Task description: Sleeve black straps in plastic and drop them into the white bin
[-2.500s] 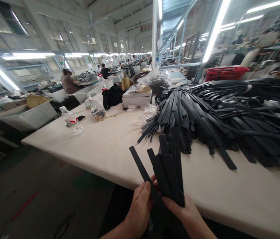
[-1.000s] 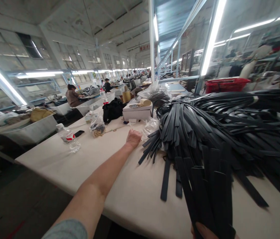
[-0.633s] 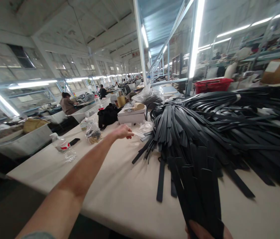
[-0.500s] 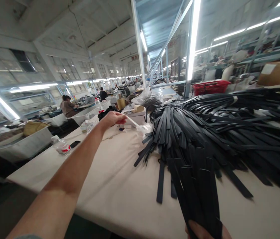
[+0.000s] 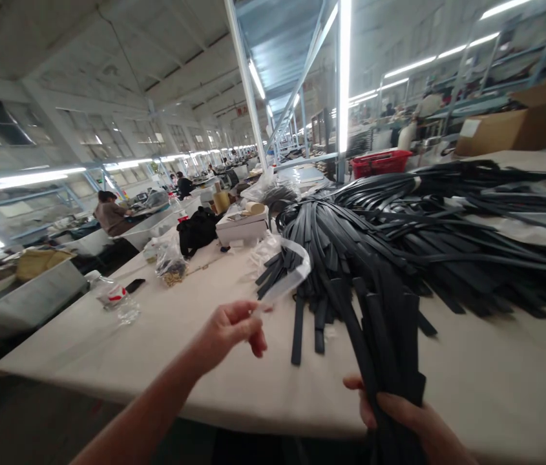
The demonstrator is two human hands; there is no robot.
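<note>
L hand (image 5: 234, 329) has come back toward the person since the earlier frame, bringing w/ it a narrow translucent white plastic strip (image 5: 288, 284), now arcing in the air. Thumb & forefinger look pinched on the strip's near end, other fingers loosely curled, prob. b/c something so thin needs only a fingertip hold; its far end bends back toward some crumpled clear plastic film (image 5: 263, 253) (can't tell if it's free of it). R hand (image 5: 415, 416) grips a bundle of flat matte-black straps (image 5: 389, 345), thumb across the front, likely to keep the lengths together w/ ends fanned upward. So strip runs out just beyond L fingertips, bundle sits inside R grip, hands apart. Farther out, a big heap of glossy black straps (image 5: 350, 236) covers much of the cream-coloured flat table (image 5: 156, 349); off L, a clear plastic bottle w/ red-and-white label (image 5: 117, 296).
</note>
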